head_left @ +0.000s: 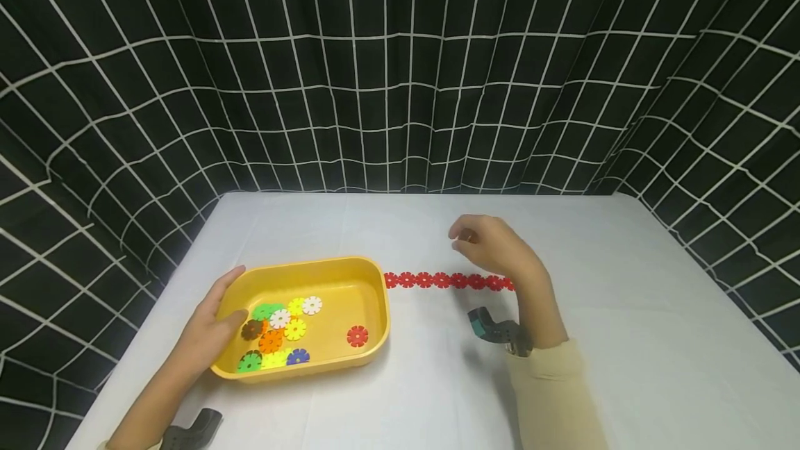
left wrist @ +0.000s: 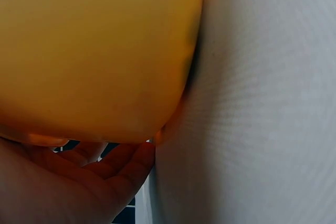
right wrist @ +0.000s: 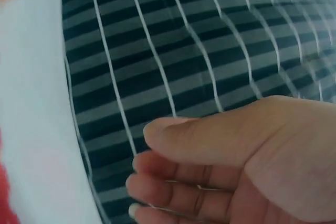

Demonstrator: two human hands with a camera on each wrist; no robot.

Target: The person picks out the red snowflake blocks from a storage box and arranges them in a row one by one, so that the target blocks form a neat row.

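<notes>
My left hand (head_left: 207,332) grips the left end of a yellow plastic tray (head_left: 312,365), its thumb over the rim and its fingers along the outside wall. The left wrist view shows the fingertips (left wrist: 139,156) against the tray's wall. Inside lie flower-shaped notched discs: a red disc (head_left: 357,336) by itself at the right, and several green, yellow, white, orange, brown and blue ones toward the left. Above the white table, my right hand (head_left: 490,242) hangs with loosely bent fingers and nothing between them. Just below it runs a straight row of red discs (head_left: 441,280), partly hidden by the right forearm.
A white cloth (head_left: 387,221) covers the table. Dark curtains with a white grid (head_left: 387,75) stand behind it and on both sides. Each wrist wears a black camera mount, the right mount (head_left: 496,328) and the left mount (head_left: 194,429).
</notes>
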